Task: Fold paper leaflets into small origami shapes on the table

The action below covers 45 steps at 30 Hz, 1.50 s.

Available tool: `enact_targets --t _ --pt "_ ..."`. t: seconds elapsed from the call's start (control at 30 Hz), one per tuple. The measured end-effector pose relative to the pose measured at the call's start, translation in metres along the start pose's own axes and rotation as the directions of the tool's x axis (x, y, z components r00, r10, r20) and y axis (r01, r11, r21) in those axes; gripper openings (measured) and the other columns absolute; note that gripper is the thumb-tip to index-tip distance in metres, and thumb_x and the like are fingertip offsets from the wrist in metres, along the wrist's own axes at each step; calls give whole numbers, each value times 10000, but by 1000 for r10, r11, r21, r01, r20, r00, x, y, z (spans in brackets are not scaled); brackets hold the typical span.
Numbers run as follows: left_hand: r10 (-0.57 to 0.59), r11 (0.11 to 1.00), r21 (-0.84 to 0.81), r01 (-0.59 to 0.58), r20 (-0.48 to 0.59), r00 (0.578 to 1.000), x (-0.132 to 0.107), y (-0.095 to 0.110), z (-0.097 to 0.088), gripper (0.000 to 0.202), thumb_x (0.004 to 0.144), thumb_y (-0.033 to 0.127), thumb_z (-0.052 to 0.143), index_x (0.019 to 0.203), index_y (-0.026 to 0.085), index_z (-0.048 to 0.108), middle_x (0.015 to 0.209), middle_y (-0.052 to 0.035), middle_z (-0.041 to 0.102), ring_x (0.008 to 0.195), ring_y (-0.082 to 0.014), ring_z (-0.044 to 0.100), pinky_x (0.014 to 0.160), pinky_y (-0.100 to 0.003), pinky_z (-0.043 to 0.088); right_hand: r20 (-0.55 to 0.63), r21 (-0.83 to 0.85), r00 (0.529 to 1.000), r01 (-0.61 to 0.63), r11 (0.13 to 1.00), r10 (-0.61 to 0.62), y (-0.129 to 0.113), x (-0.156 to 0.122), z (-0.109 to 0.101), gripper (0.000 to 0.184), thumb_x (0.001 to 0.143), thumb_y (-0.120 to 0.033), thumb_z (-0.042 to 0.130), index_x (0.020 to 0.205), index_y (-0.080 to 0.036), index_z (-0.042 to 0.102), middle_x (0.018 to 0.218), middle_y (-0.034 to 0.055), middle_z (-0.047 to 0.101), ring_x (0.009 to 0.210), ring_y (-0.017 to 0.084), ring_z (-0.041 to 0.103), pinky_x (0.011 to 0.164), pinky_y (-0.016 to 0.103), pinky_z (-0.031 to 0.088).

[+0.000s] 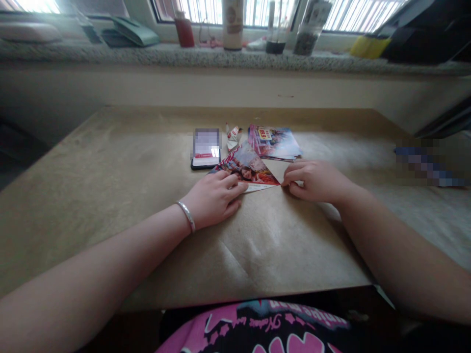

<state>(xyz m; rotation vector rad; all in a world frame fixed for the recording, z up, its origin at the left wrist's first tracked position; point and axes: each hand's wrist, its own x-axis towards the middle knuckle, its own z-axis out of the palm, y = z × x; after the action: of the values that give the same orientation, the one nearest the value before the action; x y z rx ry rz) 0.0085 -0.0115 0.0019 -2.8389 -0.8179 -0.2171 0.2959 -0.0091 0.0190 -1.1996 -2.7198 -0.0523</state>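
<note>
A glossy printed sheet, folded into a triangle, lies on the table with its point toward the window and a white strip along its near edge. My left hand rests on the sheet's near left part, fingers stretched out and pressing down; a silver bracelet circles the wrist. At the right corner, my right hand pinches the tip between thumb and fingers. Just beyond the triangle stands a small folded paper figure. To its right is a stack of printed flyers.
A phone with its screen lit lies left of the sheet. Bottles, including a red-brown one, line the stone windowsill behind the table. A blurred bluish item sits at the far right.
</note>
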Motion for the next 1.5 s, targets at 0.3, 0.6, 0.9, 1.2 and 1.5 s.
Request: enact_targets --t 0.3,0.6,0.9,1.2,1.5 --pt "-8 1000 5 8 6 1000 3 1 -1 401 932 362 428 1271 185 551 1098 -103 596 988 -242 516 878 -376 433 -81 -9 992 100 995 -100 -2 3 8 256 819 -201 506 897 -230 748 915 42 708 809 183 606 752 302 436" --pt "-1 1000 19 1 9 1000 2 2 -3 399 932 365 426 1263 182 553 1073 -100 596 974 -245 511 861 -371 433 -89 -51 983 154 987 -158 -8 7 6 261 836 -207 516 933 -252 754 910 47 708 817 196 559 744 325 410" --pt "5 1000 25 -4 -11 1000 3 0 -2 391 932 363 428 1255 183 556 1090 -99 592 975 -245 506 867 -373 428 -99 -24 980 171 985 -173 -19 13 10 284 841 -188 504 974 -256 745 901 46 715 794 188 527 734 318 399" --pt "9 1000 25 -9 -12 1000 3 1 -2 385 931 364 430 1245 185 562 1088 -96 591 978 -245 507 878 -373 429 -119 -24 977 178 984 -179 -28 19 13 283 816 -181 519 979 -260 736 899 34 703 796 196 497 712 319 380" --pt "12 999 30 -12 -22 1000 4 2 -3 387 925 364 446 1242 179 568 1074 -104 598 991 -245 516 875 -369 435 -130 -1 968 215 977 -213 -34 26 19 307 804 -177 517 1031 -241 714 949 47 685 866 208 530 763 336 401"
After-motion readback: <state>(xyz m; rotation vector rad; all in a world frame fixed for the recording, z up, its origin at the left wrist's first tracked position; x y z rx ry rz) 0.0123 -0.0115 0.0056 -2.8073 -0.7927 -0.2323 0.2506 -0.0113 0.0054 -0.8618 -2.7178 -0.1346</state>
